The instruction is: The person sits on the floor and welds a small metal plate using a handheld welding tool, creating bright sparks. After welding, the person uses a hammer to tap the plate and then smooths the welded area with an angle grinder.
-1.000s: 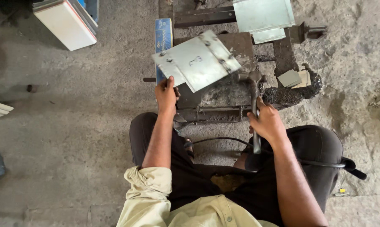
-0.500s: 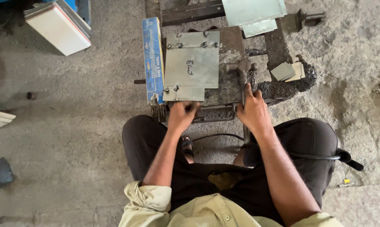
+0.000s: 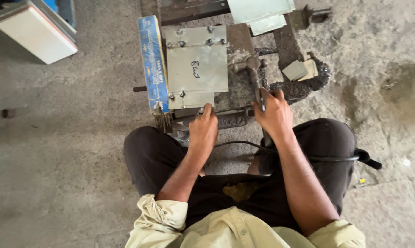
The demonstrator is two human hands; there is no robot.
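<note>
the left hand (image 3: 203,131) pinches the near edge of a flat metal plate (image 3: 197,64), it seems. the right hand (image 3: 275,115) has its grip closed around a hammer (image 3: 254,76) handle, head resting beside the plate.

The right hand (image 3: 275,115) covers most of the hammer (image 3: 254,76) handle. The left hand (image 3: 203,129) hides its own fingertips. A white box (image 3: 35,32) is cut off at the left edge.

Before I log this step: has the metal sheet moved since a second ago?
Yes. The metal sheet was raised and tilted; now it lies flat on the work block, beside the blue box, left hand at its near edge.
</note>
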